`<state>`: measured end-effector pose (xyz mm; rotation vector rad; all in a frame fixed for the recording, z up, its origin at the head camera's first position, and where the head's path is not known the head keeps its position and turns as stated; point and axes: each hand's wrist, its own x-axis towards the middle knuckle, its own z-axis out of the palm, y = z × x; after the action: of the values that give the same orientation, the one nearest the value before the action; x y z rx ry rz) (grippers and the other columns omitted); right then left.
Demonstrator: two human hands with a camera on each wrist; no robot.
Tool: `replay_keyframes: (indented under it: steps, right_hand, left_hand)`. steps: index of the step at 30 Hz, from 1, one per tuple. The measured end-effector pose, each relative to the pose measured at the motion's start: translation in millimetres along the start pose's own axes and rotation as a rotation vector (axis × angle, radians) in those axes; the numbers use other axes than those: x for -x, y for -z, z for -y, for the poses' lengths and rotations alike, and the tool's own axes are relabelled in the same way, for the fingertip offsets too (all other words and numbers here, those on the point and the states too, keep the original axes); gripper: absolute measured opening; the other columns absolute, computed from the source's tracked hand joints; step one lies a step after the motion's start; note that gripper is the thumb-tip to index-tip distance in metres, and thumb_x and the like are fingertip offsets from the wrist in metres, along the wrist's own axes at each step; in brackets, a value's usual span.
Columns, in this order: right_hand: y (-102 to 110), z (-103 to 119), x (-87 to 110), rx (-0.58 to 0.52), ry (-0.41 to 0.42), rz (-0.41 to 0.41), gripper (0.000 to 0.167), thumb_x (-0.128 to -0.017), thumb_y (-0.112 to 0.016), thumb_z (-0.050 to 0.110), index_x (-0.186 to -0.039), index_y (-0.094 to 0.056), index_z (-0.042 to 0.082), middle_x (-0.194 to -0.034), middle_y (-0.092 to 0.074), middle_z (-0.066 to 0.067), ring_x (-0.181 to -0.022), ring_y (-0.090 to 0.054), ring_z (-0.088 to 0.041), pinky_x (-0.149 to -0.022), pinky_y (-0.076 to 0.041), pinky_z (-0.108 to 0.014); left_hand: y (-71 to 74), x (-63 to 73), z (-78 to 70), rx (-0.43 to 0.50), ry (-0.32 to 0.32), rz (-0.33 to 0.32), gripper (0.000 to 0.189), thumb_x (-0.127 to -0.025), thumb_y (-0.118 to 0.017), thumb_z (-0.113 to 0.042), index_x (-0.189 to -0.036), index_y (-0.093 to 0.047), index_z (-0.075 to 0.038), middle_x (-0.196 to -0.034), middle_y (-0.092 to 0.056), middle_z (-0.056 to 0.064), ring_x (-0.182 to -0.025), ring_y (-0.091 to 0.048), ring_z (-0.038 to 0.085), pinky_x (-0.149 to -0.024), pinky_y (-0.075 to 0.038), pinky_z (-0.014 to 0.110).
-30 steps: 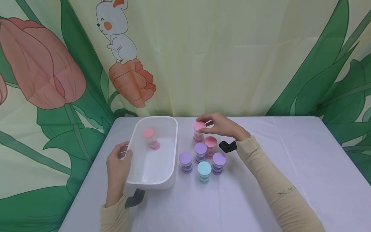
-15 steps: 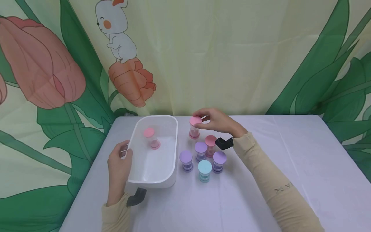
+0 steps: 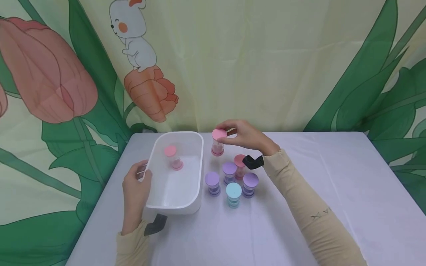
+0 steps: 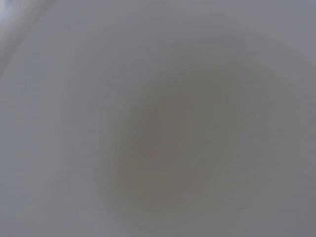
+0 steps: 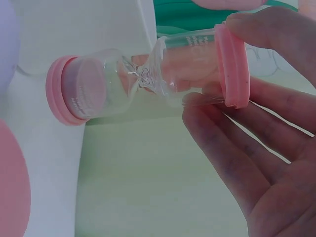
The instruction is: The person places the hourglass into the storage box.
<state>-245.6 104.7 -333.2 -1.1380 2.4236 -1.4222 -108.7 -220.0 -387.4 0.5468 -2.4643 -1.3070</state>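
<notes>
In the head view my right hand (image 3: 247, 136) pinches a pink-capped hourglass (image 3: 217, 146) by its top end. The right wrist view shows thumb and fingers around the pink cap of this clear hourglass (image 5: 148, 74), whose waist is narrow. It is upright, just right of the white plastic bin (image 3: 191, 210). On the bin's left side, my left hand (image 3: 136, 194) grips the rim, thumb inside. Inside the bin leans another pink hourglass (image 3: 174, 157). The left wrist view is a grey blur.
Right of the bin stand more hourglasses: a darker pink one (image 3: 239, 166), purple ones (image 3: 229, 173) (image 3: 212, 183) (image 3: 250, 184) and a light blue one (image 3: 233, 195). A patterned curtain (image 3: 253, 66) hangs behind the white-covered table (image 3: 299, 162).
My right hand has lifted the pink hourglass and carried it up and left, away from the others and nearer the bin. The left hand and the bin have hardly moved.
</notes>
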Motion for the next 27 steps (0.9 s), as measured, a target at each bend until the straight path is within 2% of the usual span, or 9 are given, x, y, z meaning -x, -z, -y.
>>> replay_keyframes:
  steps: [4,11,16,22,27]
  right_hand:
    - [-0.4,6.0,-1.7,0.006,0.023,-0.022,0.038,-0.085,-0.075,0.005,-0.121,-0.066,-0.002,-0.115,-0.07,-0.014,-0.108,-0.064,-0.024,-0.093,-0.056,-0.037]
    - [-2.1,14.1,-6.3,0.013,0.034,-0.042,0.039,-0.085,-0.076,0.008,-0.121,-0.067,-0.002,-0.116,-0.07,-0.013,-0.108,-0.064,-0.023,-0.093,-0.056,-0.037]
    - [-2.9,18.7,-9.5,0.032,0.048,-0.053,0.038,-0.084,-0.077,0.008,-0.12,-0.068,-0.001,-0.115,-0.07,-0.012,-0.108,-0.065,-0.022,-0.092,-0.056,-0.035]
    - [-4.8,23.6,-12.2,0.045,0.074,-0.058,0.038,-0.084,-0.076,0.008,-0.12,-0.068,-0.002,-0.114,-0.071,-0.013,-0.108,-0.065,-0.023,-0.093,-0.056,-0.043]
    - [-5.5,29.1,-15.8,0.047,0.093,-0.067,0.037,-0.084,-0.076,0.008,-0.119,-0.068,-0.001,-0.113,-0.071,-0.012,-0.106,-0.065,-0.022,-0.092,-0.056,-0.04]
  left_hand:
    - [1.1,-1.3,-2.0,-0.001,-0.003,0.0,0.038,-0.098,-0.05,-0.017,-0.135,-0.059,-0.01,-0.127,-0.064,0.017,-0.11,-0.063,0.034,-0.081,-0.058,0.054]
    - [1.2,-0.7,-2.6,0.007,0.028,0.014,0.039,-0.098,-0.05,-0.018,-0.136,-0.058,-0.012,-0.128,-0.063,0.016,-0.112,-0.062,0.033,-0.082,-0.059,0.053]
    - [0.7,-0.7,-1.8,0.012,0.013,0.005,0.039,-0.098,-0.05,-0.017,-0.135,-0.058,-0.011,-0.127,-0.063,0.016,-0.111,-0.062,0.033,-0.081,-0.059,0.053]
    - [0.3,-0.1,-0.3,0.003,0.01,0.003,0.038,-0.098,-0.05,-0.017,-0.135,-0.058,-0.01,-0.127,-0.063,0.017,-0.111,-0.063,0.033,-0.082,-0.058,0.054]
    - [0.9,0.4,0.1,0.0,0.006,0.003,0.039,-0.098,-0.05,-0.018,-0.135,-0.058,-0.011,-0.127,-0.063,0.016,-0.111,-0.062,0.033,-0.082,-0.058,0.054]
